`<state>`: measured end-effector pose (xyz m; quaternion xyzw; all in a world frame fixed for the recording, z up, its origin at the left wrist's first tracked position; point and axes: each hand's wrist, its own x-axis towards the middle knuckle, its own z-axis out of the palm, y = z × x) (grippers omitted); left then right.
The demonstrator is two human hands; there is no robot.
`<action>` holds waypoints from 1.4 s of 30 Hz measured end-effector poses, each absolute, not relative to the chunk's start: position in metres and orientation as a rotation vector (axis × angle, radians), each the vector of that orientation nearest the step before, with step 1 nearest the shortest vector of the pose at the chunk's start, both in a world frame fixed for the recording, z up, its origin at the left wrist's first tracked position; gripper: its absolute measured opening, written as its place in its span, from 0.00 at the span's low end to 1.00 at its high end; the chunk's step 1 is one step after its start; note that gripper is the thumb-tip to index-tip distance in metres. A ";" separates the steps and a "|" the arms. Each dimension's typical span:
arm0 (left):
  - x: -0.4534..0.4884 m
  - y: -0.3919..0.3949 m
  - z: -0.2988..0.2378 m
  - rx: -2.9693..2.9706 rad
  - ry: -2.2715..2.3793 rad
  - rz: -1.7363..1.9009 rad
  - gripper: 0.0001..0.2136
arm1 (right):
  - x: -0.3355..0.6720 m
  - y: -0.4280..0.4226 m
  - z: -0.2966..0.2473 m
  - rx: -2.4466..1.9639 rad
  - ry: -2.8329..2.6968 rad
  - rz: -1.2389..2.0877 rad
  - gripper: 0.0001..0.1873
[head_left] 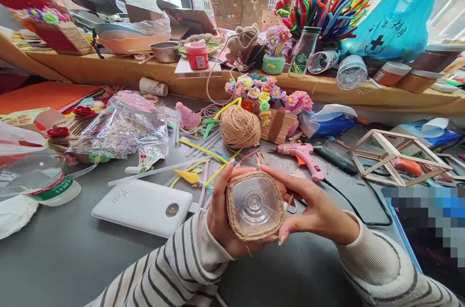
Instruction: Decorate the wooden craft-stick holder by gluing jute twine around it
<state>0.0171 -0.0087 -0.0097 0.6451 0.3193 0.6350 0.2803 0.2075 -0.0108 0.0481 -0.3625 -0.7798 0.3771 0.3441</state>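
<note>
A clear, squarish plastic bottle or cup is tilted with its ringed base facing me, and braided twine runs around its edge. My left hand wraps its left side and underside. On the right, my right hand grips it between thumb and fingers; some fingertips are hidden behind it. Just beyond lies a ball of brown twine. A pink hot glue gun rests behind my right hand, its black cord trailing right. Beside my left forearm is a white power bank.
A wooden stick frame and a blue tissue pack stand right. Glue sticks and scraps litter the middle. Left are a plastic-wrapped bundle and a cut plastic bottle. A crowded ledge runs behind, holding a glass bottle.
</note>
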 end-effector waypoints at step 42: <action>0.009 0.008 -0.003 1.771 0.697 1.229 0.36 | 0.218 -0.001 0.029 -1.063 -1.894 1.114 0.46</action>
